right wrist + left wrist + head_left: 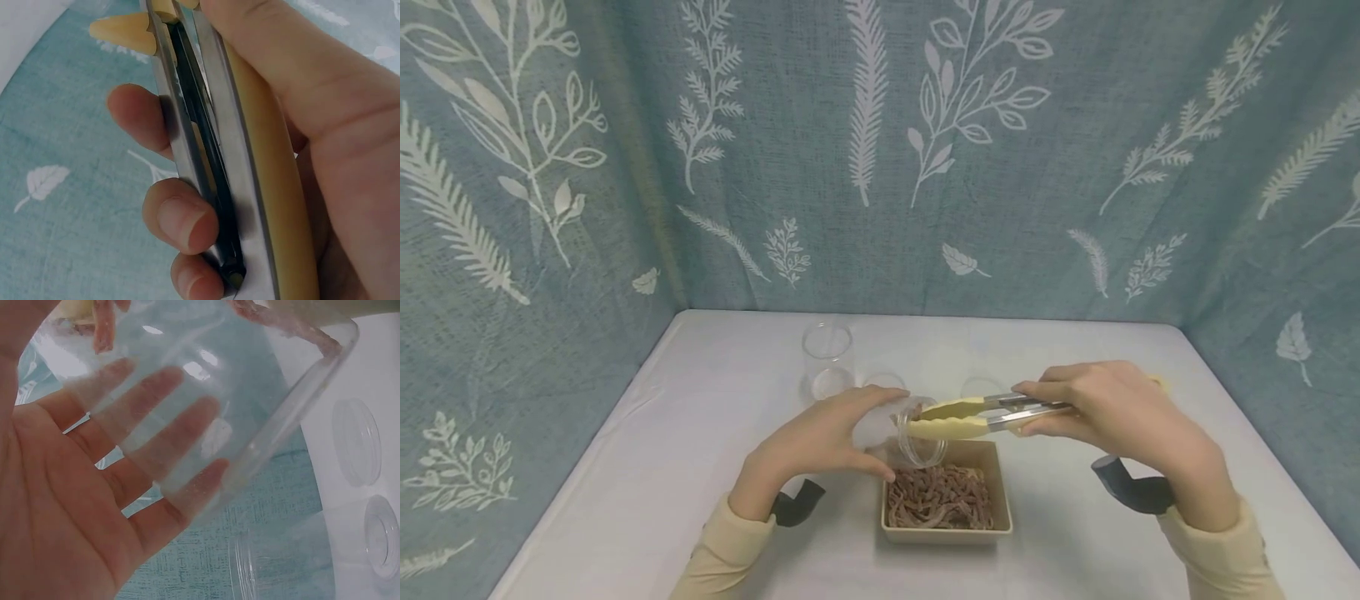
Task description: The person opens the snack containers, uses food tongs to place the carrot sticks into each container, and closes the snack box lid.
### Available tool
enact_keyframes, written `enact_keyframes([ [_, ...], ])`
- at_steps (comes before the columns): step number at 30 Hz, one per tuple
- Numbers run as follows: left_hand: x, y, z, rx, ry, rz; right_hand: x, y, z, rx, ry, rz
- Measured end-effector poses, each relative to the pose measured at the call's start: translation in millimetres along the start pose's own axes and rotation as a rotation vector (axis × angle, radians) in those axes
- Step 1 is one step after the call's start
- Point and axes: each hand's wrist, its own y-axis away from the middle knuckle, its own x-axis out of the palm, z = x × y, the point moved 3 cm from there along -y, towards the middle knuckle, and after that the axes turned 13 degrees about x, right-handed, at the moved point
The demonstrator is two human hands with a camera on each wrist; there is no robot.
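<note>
My left hand (pixel 812 437) grips a clear jar (pixel 872 427), fingers behind it and thumb at the front. The jar is tipped on its side with its mouth to the right, over a tan box (pixel 947 537). Brown shredded strips (pixel 938 500) fill the box. In the left wrist view a few strips (pixel 322 342) show through the jar's clear wall. My right hand (pixel 1120 412) holds metal tongs (pixel 1011 412) with yellow scalloped tips (pixel 951 427). Those tips reach into the jar's mouth. In the right wrist view, fingers and thumb wrap the tongs' arms.
Behind the left hand a second clear jar (pixel 829 358) stands upright on the white table (pixel 737 350). Two clear round lids, a left one (pixel 885 381) and a right one (pixel 981 386), lie behind the box. A patterned blue-green curtain (pixel 820 167) encloses the back and sides.
</note>
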Motion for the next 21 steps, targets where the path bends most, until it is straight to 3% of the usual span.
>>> enact_keyframes([
  [9, -0.6, 1.0, 2.2, -0.002, 0.029, -0.019, 0.4, 1.6, 4.5, 0.02, -0.01, 0.042],
  [21, -5.2, 5.2, 12.0, -0.046, 0.056, -0.046, -9.1, 13.9, -5.9, 0.052, -0.021, -0.028],
])
